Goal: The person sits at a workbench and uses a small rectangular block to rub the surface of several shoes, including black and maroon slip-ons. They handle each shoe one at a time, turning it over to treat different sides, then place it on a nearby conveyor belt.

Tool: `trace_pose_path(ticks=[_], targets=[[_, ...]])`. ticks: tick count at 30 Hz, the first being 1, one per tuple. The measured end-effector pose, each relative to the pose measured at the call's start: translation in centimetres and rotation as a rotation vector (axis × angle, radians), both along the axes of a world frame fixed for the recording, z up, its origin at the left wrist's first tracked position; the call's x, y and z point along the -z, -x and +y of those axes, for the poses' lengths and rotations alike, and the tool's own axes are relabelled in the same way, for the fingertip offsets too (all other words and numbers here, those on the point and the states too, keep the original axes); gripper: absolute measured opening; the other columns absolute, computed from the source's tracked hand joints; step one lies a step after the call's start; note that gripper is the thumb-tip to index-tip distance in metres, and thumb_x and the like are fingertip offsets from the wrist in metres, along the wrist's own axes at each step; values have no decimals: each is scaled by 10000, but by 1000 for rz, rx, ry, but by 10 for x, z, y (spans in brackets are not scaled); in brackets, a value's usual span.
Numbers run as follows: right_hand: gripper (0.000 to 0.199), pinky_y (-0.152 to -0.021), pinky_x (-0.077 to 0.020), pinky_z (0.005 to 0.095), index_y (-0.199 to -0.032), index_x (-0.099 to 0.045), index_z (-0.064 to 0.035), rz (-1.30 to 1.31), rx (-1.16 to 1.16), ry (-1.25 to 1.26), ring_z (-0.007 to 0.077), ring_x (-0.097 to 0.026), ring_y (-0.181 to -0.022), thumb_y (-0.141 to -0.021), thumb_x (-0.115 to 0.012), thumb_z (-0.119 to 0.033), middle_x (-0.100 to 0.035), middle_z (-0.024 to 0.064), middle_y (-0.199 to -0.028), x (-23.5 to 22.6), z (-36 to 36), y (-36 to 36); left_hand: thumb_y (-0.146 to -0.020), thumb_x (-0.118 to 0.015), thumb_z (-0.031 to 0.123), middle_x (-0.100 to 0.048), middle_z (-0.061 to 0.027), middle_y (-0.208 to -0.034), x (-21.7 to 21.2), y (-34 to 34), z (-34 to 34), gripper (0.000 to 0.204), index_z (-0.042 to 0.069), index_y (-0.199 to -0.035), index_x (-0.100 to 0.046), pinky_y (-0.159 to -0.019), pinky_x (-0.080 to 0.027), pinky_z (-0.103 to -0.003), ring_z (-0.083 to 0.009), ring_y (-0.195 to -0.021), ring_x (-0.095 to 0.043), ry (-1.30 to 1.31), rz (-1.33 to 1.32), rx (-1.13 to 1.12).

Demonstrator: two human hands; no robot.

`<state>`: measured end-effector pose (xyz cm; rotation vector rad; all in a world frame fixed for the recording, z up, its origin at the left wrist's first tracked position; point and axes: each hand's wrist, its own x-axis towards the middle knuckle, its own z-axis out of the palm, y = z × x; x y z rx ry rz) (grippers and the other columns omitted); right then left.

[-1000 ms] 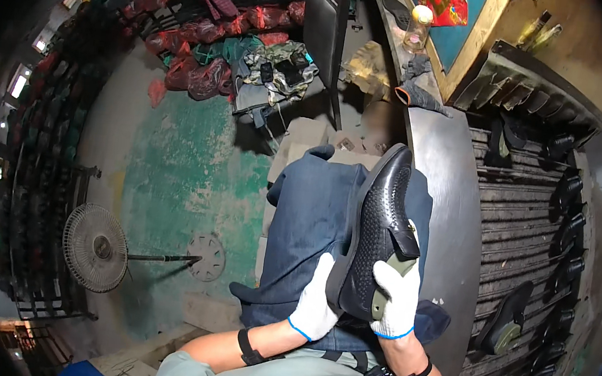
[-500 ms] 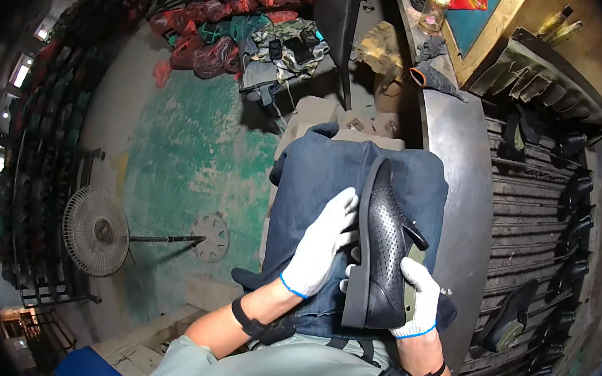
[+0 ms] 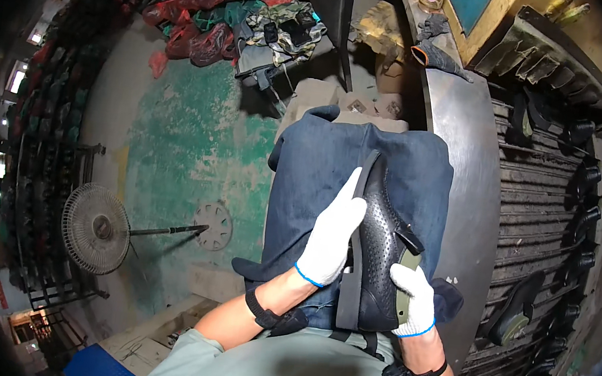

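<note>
Head view, shoe: black perforated shoe (image 3: 380, 251) lies lengthwise on the lap, toe pointing away from the person, sole edge turned toward the person's left; an olive-green insert shows at the heel opening.
Head view, left hand: left hand (image 3: 331, 237), in a white knit glove with blue cuff, lies flat and fully extended along the shoe's left sole edge, fingers pointing toward the toe; pressing against it, not clasped round it.
Head view, right hand: right hand (image 3: 414, 303), same kind of glove, is curled about the heel end from the right, touching the olive insert; closed on the shoe.
Head view, support: dark blue cloth (image 3: 318, 160) covers the lap beneath the shoe.
Head view, surroundings: grey metal bench (image 3: 466, 154) just right of the lap; floor fan (image 3: 95, 227) well apart on the green floor, left.
</note>
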<state>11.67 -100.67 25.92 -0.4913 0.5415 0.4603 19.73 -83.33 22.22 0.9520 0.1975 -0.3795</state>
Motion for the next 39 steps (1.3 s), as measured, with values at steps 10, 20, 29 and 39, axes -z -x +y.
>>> trace_pose_path(ticks=[10,20,29,39], targets=[[580,-1053,-655,462,-1544,-540,76,0,35,-27,339,-774,-1182,-986,-619,-62,-718,245,-1396,2,-2,-8,-1208,-469,349,-388,-115,-1782,16,-5,-3,672,-1,-1754,-287,-1330,-323,-378,-223,-1582,-443,-59,-113,-10],[564,-1041,-650,424,-1529,-561,68,-18,16,24,306,-775,-1181,-987,-638,-66,-728,218,-1387,0,-4,-13,-1229,-394,325,-376,-159,-1790,25,-2,-5,640,-58,-1733,-302,-1356,-238,-365,-241,-1640,-354,-189,-195,-4],[571,-1064,-639,413,-1541,-556,63,10,17,32,305,-770,-1197,-989,-637,-62,-725,211,-1400,4,-4,-14,-1233,-378,322,-421,-160,-1766,29,-3,-2,618,-65,-1713,-348,-1345,-257,-358,-244,-1625,-380,-369,-257,17],[583,-1097,-612,402,-1559,-538,58,-43,4,108,278,-757,-1220,-998,-646,-57,-720,189,-1418,-10,7,-21,-1204,-447,253,-499,-190,-1706,31,-3,6,635,-72,-1730,-300,-1286,-327,-332,-231,-1532,-487,-400,-328,46]])
